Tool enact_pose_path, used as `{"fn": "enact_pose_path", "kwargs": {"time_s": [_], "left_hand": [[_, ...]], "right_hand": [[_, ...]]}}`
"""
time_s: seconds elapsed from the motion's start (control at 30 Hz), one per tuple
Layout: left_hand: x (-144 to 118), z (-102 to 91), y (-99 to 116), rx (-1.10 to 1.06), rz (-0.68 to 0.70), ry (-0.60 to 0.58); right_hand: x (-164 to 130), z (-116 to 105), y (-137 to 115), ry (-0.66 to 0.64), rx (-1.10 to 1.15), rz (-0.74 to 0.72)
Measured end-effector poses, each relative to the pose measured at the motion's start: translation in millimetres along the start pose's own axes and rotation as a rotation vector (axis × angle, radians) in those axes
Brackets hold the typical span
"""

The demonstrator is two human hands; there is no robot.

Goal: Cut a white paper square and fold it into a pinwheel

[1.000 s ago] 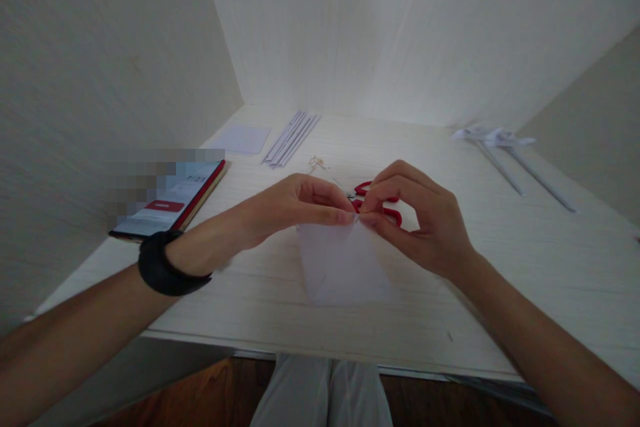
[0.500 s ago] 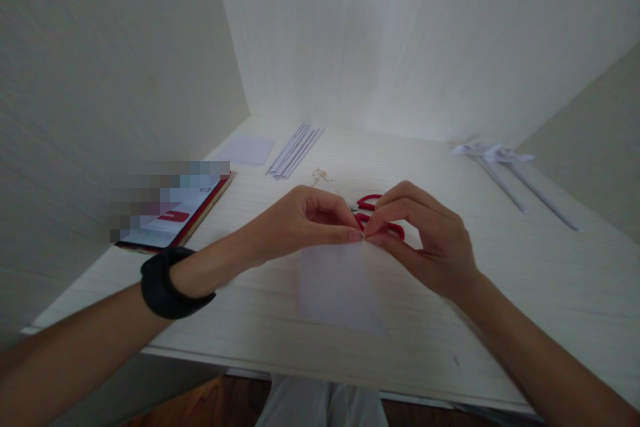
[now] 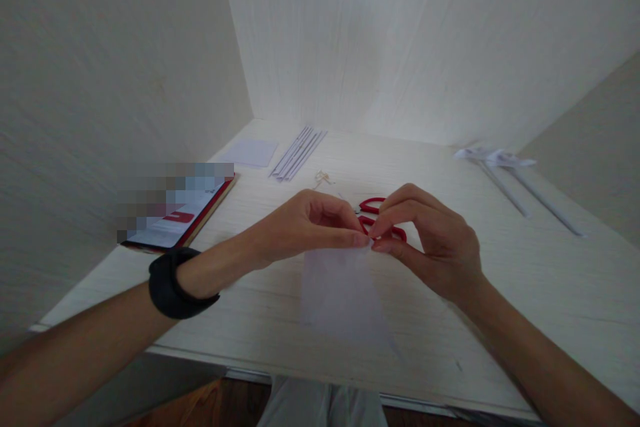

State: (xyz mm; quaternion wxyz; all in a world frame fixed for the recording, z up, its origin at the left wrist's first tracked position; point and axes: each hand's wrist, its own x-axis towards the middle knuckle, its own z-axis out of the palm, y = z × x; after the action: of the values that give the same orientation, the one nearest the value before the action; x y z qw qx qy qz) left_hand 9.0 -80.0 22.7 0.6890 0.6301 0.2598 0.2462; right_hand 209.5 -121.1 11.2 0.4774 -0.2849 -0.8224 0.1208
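Observation:
A thin white sheet of paper (image 3: pixel 343 297) hangs down in front of me, its lower part blurred. My left hand (image 3: pixel 320 220), with a black band on the wrist, pinches the sheet's top edge between thumb and fingers. At the sheet's top right corner, the thumb and index finger of my right hand (image 3: pixel 435 240) close on the paper, their tips almost meeting the left fingertips. Red-handled scissors (image 3: pixel 373 205) lie on the table just behind, partly covered by both hands.
Several thin white paper sticks (image 3: pixel 297 155) lie at the back, beside a stack of white paper (image 3: pixel 249 153). Small pale bits (image 3: pixel 324 178) sit nearby. Two long rolled-paper sticks with folded white tops (image 3: pixel 520 187) are at right. A tablet (image 3: pixel 185 217) stands left. Walls enclose the table (image 3: pixel 240 320).
Both hands stay together at the paper's top edge. The sheet's lower corner has swung a little right and toward me. The whole view has shifted slightly.

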Motion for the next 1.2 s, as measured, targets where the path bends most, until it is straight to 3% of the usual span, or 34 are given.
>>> {"fn": "enact_pose_path", "kwargs": {"time_s": [0.37, 0.53, 0.7, 0.87, 1.0, 1.2], "left_hand": [[0.2, -1.1, -3.2, -0.034, 0.069, -0.053], [-1.3, -1.3, -3.4, 0.126, 0.175, -0.017], [-2.2, -1.1, -4.0, 0.367, 0.341, 0.091], [-3.3, -1.7, -5.4, 0.577, 0.409, 0.178], [-2.2, -3.7, -5.9, 0.478, 0.356, 0.151], [2.4, -4.4, -5.1, 0.156, 0.237, 0.084]], "right_hand": [[0.4, -0.7, -0.6, -0.02, -0.012, -0.028], [0.2, -0.6, -0.1, -0.042, -0.037, 0.006], [1.6, 0.7, 0.5, -0.115, -0.15, 0.053], [2.9, 2.7, 1.1, -0.186, -0.212, 0.144], [2.8, 3.5, 1.2, -0.112, -0.101, 0.177], [2.2, 2.7, -0.9, -0.05, 0.003, 0.199]]}}
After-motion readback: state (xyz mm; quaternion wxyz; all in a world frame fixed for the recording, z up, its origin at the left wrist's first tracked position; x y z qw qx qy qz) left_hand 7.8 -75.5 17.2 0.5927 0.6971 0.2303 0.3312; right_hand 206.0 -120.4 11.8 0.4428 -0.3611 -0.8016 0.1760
